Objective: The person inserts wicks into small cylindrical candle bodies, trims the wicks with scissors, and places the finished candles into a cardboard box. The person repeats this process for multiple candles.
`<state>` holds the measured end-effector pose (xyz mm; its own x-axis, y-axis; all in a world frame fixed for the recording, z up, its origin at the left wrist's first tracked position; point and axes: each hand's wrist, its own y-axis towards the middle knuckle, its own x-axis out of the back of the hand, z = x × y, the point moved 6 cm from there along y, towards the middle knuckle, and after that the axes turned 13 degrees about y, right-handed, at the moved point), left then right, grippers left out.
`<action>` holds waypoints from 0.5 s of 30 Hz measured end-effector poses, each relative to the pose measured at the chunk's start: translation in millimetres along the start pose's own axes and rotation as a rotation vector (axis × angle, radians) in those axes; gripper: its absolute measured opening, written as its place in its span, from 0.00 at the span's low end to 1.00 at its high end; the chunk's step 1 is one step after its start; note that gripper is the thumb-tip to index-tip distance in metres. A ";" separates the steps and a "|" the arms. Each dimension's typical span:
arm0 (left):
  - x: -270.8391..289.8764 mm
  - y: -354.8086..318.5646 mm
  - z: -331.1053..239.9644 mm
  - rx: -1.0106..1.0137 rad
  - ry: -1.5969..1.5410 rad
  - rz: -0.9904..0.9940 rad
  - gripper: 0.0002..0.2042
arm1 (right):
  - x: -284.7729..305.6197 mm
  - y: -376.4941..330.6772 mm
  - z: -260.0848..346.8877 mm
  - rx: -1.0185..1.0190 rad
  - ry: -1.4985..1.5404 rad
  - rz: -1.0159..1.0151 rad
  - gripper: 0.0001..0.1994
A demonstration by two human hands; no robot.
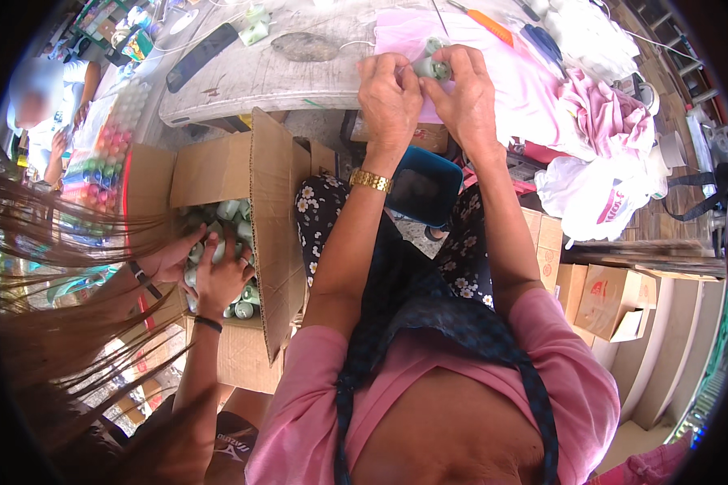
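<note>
Over the table's near edge, my left hand and my right hand meet at a small pale green, rounded piece that looks wrapped in clear film. My right thumb and fingers pinch it from the right. My left fingers are bent together against its left side, partly hiding it. Beneath lies a pink cloth spread on the wooden table. An orange-handled tool and dark blue-handled scissors rest on the cloth, beyond my right hand.
At my left, another person's hands reach into a cardboard box of similar green pieces. A blue bin stands between my knees. A phone lies on the table. A white plastic bag and bunched pink fabric are at the right.
</note>
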<state>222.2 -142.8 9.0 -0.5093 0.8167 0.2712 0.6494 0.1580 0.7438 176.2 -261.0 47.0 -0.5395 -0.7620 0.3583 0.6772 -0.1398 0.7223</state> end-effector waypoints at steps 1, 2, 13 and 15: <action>1.2 0.4 -1.0 0.008 -0.006 -0.001 0.04 | 1.5 -1.1 -2.1 0.018 0.064 -0.005 0.16; 2.9 0.6 -2.5 0.016 -0.012 -0.001 0.05 | 1.9 -2.2 -3.5 0.036 0.129 -0.010 0.16; -3.6 1.6 1.1 0.113 -0.049 0.032 0.07 | -4.0 0.1 1.8 0.195 -0.204 -0.035 0.11; -1.4 5.1 0.2 0.142 -0.104 0.045 0.07 | 0.0 3.2 2.9 0.233 -0.246 -0.024 0.11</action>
<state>226.3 -143.0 12.3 -0.4215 0.8765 0.2326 0.7472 0.1903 0.6367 176.9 -259.7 51.1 -0.6776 -0.5811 0.4508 0.5455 0.0140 0.8380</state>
